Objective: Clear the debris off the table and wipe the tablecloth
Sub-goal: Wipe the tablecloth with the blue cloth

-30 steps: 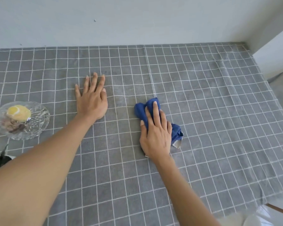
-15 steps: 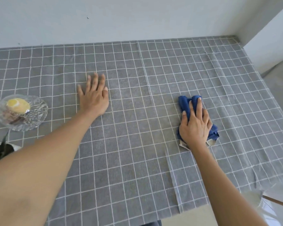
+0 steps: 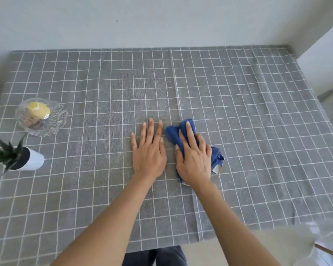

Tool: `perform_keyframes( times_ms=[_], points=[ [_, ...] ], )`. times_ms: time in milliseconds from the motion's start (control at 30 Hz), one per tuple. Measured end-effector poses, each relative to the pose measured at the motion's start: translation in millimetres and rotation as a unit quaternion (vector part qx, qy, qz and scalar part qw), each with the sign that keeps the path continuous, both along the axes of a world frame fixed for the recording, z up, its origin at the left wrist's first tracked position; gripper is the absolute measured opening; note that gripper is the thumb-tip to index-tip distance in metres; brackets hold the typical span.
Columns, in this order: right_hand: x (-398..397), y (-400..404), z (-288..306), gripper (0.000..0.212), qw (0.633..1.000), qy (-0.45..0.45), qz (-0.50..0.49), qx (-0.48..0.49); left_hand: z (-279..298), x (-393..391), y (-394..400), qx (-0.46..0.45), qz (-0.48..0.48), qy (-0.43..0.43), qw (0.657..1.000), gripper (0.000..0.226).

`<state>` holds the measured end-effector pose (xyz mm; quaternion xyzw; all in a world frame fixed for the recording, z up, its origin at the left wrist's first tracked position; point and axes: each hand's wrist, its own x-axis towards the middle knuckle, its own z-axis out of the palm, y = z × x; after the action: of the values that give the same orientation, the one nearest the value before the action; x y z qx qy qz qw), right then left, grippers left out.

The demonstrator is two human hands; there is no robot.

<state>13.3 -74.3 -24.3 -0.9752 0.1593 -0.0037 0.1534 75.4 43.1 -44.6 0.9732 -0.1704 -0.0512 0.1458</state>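
A grey tablecloth with a white grid covers the table and fills most of the frame, running up to a pale wall along the top. Near the middle of the frame the left hand lies flat on the tablecloth, palm down, its fingers straight and slightly apart, holding nothing. Just to its right, the right hand presses down on a crumpled blue cloth. Its fingers lie stretched over the top of the cloth rather than curled around it, with the index finger reaching farthest up. The cloth shows beyond the fingertips at its upper end and pokes out at the lower right of the hand, where a small pale tag or corner sticks out. The two hands lie side by side, close but with a narrow strip of tablecloth between them.

At the left of the frame a clear glass bowl stands on the tablecloth, holding something yellow and some brownish scraps. Below it, at the left edge, a small plant in a white pot stands on the tablecloth.
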Motion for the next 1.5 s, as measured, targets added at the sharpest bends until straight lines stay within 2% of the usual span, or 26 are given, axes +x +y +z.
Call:
perform_keyframes(
  times_ms=[67,167,333,500,600,667,800,833,933,967,1100,1300,1433,1500],
  points=[
    [-1.5,-15.0,-2.4,0.058,1.000,-0.004,-0.008,-0.018,0.3,1.6,-1.0,-0.003,0.001,0.003,1.000,0.052],
    [-5.4,-32.1,-4.8,0.055,0.997,-0.007,-0.073,-0.033,0.8,1.8,-2.0,-0.002,0.007,0.009,1.000,0.051],
    [-1.2,-29.0,-4.7,0.057,0.991,0.009,-0.124,-0.042,1.9,1.0,-1.7,-0.002,0.011,0.004,1.000,0.051],
    [-16.6,-9.7,-2.6,0.053,0.999,-0.024,-0.009,-0.045,1.1,0.4,-3.4,0.001,0.017,0.004,1.000,0.051],
    [-15.2,-29.5,-4.5,0.051,0.994,-0.008,-0.103,-0.026,1.1,1.4,-2.5,0.000,0.013,0.004,1.000,0.051],
    [-16.2,-28.0,-4.0,0.051,0.993,-0.017,-0.114,-0.027,1.0,1.1,-2.2,0.000,0.012,0.000,1.000,0.052],
    [-27.7,-27.6,-4.4,0.054,0.999,-0.019,0.017,-0.040,2.4,0.6,-2.4,0.001,0.014,-0.002,1.000,0.052],
    [-28.1,-36.6,-5.0,0.055,0.999,-0.015,0.006,-0.047,2.6,0.8,-2.6,0.003,0.013,-0.001,1.000,0.052],
    [-24.5,-48.0,-4.4,0.055,0.992,-0.010,-0.121,-0.037,2.9,1.0,-2.7,0.011,0.008,0.000,1.000,0.054],
    [-22.3,-39.9,-2.7,0.055,0.991,-0.010,-0.128,-0.028,2.8,1.0,-2.5,0.011,0.007,-0.002,1.000,0.054],
    [-25.6,-10.6,-3.1,0.051,0.999,-0.019,-0.007,-0.034,3.3,0.1,-2.7,0.003,0.011,-0.003,1.000,0.052],
    [-15.5,-35.5,-3.8,0.054,0.989,-0.019,-0.146,-0.024,1.4,0.9,-2.7,0.005,0.011,-0.006,1.000,0.052],
    [-20.3,-18.1,-2.9,0.054,0.999,-0.016,-0.029,-0.029,1.2,0.2,-3.1,0.001,0.014,-0.007,1.000,0.052],
    [-21.6,-34.9,-3.4,0.054,0.999,-0.001,-0.042,-0.029,1.5,0.5,-3.5,0.004,0.012,-0.006,1.000,0.052]
  ],
)
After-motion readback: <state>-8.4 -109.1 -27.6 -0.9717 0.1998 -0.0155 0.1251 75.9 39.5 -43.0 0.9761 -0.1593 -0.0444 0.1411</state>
